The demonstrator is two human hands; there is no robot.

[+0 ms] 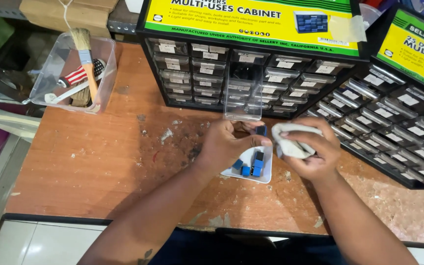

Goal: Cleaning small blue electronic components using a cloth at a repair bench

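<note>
My left hand [229,142] pinches a small blue block [261,130] just above a white tray [265,172] that holds several small blue and black blocks [253,164]. My right hand [310,149] is closed around a crumpled white cloth [288,142], right beside the left hand's fingertips. A clear plastic drawer [243,100] is pulled out of the black multi-drawer cabinet [251,81] just beyond my hands and looks empty.
A second black drawer cabinet [398,127] stands angled at the right. A clear plastic bin [57,64] at the back left holds a paintbrush [87,56] and other tools. The worn orange tabletop [99,157] has paint flecks; its front edge runs near my forearms.
</note>
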